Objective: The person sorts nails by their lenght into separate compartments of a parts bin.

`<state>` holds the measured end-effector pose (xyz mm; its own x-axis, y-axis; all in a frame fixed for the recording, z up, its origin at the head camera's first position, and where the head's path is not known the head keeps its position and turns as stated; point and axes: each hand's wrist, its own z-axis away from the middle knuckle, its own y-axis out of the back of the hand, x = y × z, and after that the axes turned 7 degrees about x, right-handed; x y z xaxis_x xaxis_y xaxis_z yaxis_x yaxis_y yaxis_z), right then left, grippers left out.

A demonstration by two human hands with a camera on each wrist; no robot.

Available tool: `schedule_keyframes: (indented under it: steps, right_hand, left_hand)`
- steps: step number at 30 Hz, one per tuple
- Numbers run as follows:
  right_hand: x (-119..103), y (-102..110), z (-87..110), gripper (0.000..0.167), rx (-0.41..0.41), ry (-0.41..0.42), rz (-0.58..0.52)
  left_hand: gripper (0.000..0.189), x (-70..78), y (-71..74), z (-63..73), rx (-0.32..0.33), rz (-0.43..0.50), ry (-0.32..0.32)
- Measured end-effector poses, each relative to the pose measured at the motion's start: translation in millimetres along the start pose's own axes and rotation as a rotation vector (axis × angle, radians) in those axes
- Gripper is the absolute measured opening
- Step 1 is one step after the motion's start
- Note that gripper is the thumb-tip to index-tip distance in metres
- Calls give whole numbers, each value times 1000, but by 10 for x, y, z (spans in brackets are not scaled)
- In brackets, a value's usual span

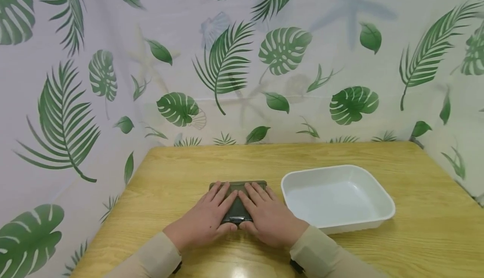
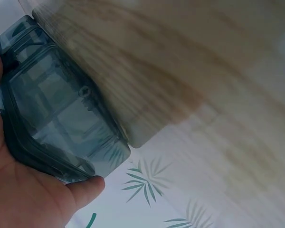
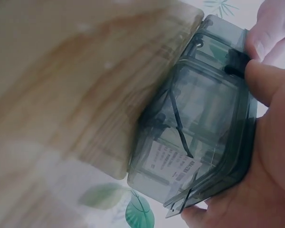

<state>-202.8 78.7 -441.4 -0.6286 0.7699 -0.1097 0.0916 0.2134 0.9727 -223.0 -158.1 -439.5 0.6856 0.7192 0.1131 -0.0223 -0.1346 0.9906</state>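
Note:
A dark, see-through plastic case (image 1: 238, 207) lies on the table with its black latch (image 3: 236, 62) toward the person. Across its left half rests the left hand (image 1: 206, 218), fingers straight over the lid and thumb by the front edge. The right hand (image 1: 270, 219) presses the right half in the same way, its thumb beside the latch. Dividers show through the wall of the case in the left wrist view. A white printed label (image 3: 170, 164) is visible at the case in the right wrist view. The fingertips reach near the far edge.
A white rectangular tub (image 1: 336, 223) stands on the wooden table (image 1: 189, 162), just right of the right hand. Leaf-patterned cloth (image 1: 242, 122) hangs behind the table and along both sides.

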Motion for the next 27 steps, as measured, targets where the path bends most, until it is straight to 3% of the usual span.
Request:
schedule_keyframes:
  steps: [14,23,27]
  right_hand:
    - [-77,-41,-70,71,12,-16,17]
    - [-56,-66,-70,73,-13,-12,12]
    - [65,96,38,70,46,-30,-13]
  left_hand:
    - [80,-31,20,66,6,21,14]
    - [89,-63,-4,52,-44,73,72]
    - [89,-72,-9,48,34,65,113]
